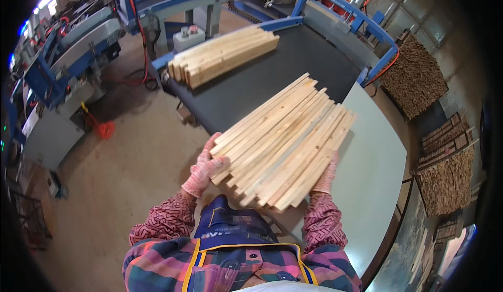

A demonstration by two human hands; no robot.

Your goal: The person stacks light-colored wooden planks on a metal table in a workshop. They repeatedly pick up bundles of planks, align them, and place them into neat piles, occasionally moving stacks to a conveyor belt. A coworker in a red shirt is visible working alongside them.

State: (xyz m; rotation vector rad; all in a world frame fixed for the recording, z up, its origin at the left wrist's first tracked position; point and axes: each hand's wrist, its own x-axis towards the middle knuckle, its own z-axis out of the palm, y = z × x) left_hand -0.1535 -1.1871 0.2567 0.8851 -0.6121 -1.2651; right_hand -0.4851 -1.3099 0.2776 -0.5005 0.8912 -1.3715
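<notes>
Between my two gloved hands sits a wide bundle of wooden strips (283, 140), laid side by side with uneven ends. My left hand (204, 169), in a pink-and-white glove, grips the bundle's left side near its close end, thumb on top. At the opposite side my right hand (327, 174) presses against the outermost strips; its fingers are partly hidden by the wood. The bundle overlaps the black belt (309, 56) and a pale green tabletop (374, 156). Farther off, a second stack of wooden strips (225, 53) rests on the belt's left part.
A blue machine frame (346, 4) spans the belt's far end. Left of the belt stand a white container (188, 38) and grey-blue conveyor machinery (78, 56). Stacked wood piles (414, 77) line the right wall. An orange-red object (105, 129) lies at the left machine's base.
</notes>
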